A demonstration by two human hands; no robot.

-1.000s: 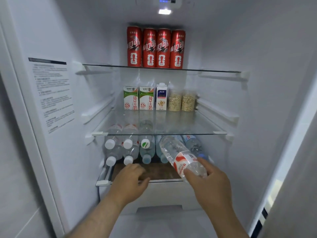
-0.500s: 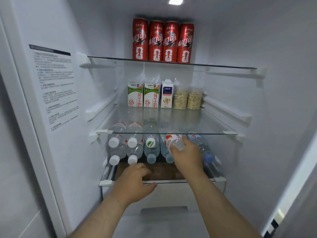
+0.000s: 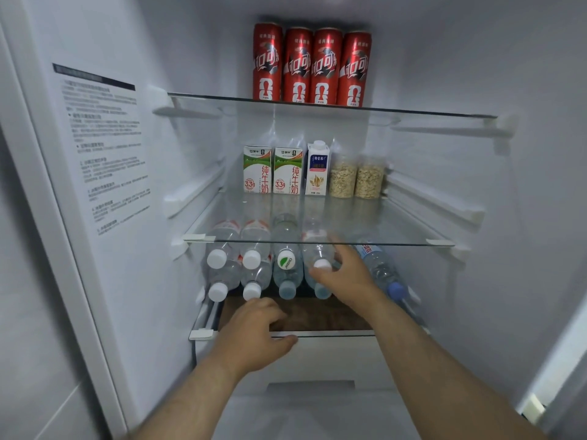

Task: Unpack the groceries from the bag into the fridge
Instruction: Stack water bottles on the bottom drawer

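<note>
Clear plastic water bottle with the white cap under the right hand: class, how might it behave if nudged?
The clear plastic water bottle lies sideways atop other round bottles, so it will probably roll. It looks full, so likely heavy for its size. The right hand touches it.
</note>
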